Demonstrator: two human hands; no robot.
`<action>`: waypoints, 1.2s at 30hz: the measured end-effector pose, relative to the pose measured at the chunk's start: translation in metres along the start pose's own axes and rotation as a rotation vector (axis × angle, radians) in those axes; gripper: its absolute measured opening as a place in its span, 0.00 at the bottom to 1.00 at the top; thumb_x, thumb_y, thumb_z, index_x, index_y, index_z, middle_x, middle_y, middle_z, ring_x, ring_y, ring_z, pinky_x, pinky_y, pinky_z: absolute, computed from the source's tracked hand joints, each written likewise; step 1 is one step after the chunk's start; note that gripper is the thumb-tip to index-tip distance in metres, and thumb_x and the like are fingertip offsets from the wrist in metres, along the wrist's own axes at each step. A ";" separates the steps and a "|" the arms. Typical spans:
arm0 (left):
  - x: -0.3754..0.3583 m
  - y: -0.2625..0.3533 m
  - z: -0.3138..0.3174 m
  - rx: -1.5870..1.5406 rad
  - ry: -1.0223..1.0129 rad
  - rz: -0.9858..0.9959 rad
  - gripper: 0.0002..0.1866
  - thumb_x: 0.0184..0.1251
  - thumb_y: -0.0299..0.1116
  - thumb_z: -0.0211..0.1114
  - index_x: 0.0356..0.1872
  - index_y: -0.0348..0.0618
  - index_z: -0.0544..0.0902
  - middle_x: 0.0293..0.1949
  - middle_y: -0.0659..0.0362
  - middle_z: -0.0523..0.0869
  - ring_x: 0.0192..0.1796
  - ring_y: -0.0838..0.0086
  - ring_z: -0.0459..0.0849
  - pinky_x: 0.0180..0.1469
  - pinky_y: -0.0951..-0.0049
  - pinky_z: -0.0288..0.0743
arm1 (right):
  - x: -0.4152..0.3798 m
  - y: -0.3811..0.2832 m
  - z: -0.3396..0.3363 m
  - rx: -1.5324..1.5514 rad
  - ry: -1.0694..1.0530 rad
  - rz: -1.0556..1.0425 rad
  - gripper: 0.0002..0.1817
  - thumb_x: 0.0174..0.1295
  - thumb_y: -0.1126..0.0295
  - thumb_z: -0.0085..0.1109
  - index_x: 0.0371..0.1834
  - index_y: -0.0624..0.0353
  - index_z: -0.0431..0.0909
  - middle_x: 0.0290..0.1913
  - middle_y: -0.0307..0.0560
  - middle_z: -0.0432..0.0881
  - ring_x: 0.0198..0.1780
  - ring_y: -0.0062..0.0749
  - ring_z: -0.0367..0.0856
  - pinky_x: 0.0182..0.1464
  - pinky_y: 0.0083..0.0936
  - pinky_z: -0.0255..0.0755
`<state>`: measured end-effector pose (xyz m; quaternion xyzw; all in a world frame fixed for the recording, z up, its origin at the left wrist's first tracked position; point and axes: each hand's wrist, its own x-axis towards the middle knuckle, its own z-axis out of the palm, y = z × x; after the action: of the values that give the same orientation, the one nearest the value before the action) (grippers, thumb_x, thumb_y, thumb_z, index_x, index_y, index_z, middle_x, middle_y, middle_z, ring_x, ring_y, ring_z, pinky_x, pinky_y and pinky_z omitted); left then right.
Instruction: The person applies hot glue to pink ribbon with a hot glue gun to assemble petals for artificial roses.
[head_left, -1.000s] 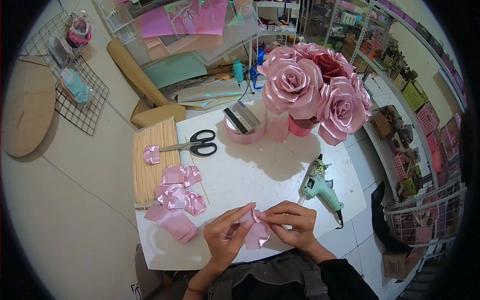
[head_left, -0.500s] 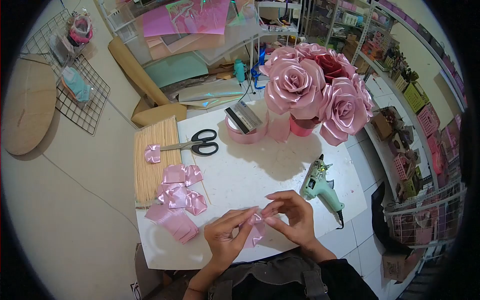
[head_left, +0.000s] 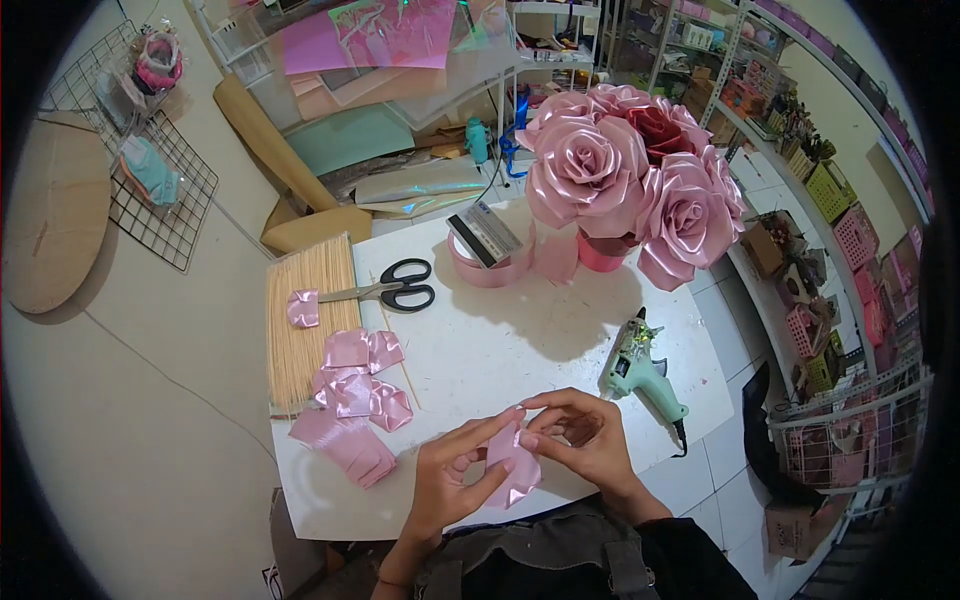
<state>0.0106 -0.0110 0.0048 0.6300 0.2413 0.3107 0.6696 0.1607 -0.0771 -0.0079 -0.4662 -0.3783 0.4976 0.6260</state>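
While our left hand and right hand pinch the pink ribbon piece over the near edge of the speckled white table, we spot a striped card, its markings too small to read; folded ribbon squares lie left, the glue gun right, scissors beyond, and shelves crowd the room's right side.
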 end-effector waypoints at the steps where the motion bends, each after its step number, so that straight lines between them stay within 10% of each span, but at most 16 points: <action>1: 0.000 0.000 -0.001 0.005 -0.021 -0.020 0.25 0.46 0.13 0.56 0.51 0.37 0.70 0.45 0.50 0.75 0.46 0.71 0.75 0.47 0.75 0.73 | -0.001 -0.004 -0.001 0.009 -0.016 0.061 0.20 0.48 0.81 0.58 0.47 0.64 0.69 0.31 0.44 0.78 0.35 0.20 0.75 0.42 0.17 0.69; 11: 0.001 -0.004 -0.003 0.026 -0.123 -0.028 0.27 0.47 0.14 0.58 0.53 0.35 0.68 0.50 0.49 0.72 0.50 0.70 0.72 0.48 0.73 0.73 | 0.001 -0.009 -0.002 -0.047 -0.083 0.123 0.23 0.48 0.80 0.59 0.50 0.63 0.68 0.28 0.42 0.79 0.33 0.18 0.76 0.41 0.16 0.68; 16: 0.002 -0.007 -0.006 -0.651 -0.081 -0.047 0.31 0.47 0.20 0.65 0.55 0.29 0.62 0.54 0.47 0.67 0.54 0.70 0.69 0.52 0.71 0.68 | 0.000 -0.007 0.002 -0.056 0.190 0.011 0.23 0.46 0.81 0.60 0.48 0.64 0.70 0.24 0.41 0.79 0.29 0.16 0.76 0.35 0.11 0.68; 22: -0.005 -0.013 0.006 -0.157 0.034 -0.130 0.20 0.50 0.24 0.64 0.46 0.28 0.72 0.41 0.51 0.78 0.44 0.73 0.76 0.46 0.76 0.70 | 0.004 -0.001 0.002 0.113 0.425 -0.242 0.20 0.46 0.82 0.60 0.46 0.66 0.71 0.24 0.43 0.79 0.28 0.17 0.76 0.33 0.10 0.67; 36: -0.005 -0.018 0.005 -0.147 0.339 0.033 0.06 0.54 0.21 0.58 0.33 0.30 0.79 0.28 0.57 0.80 0.30 0.81 0.77 0.34 0.84 0.68 | -0.002 -0.001 0.006 0.040 0.273 -0.101 0.19 0.48 0.82 0.58 0.46 0.66 0.70 0.29 0.46 0.79 0.33 0.21 0.77 0.39 0.15 0.70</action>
<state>0.0124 -0.0183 -0.0132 0.5218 0.3168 0.4400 0.6586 0.1545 -0.0777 -0.0054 -0.4976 -0.3026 0.4047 0.7050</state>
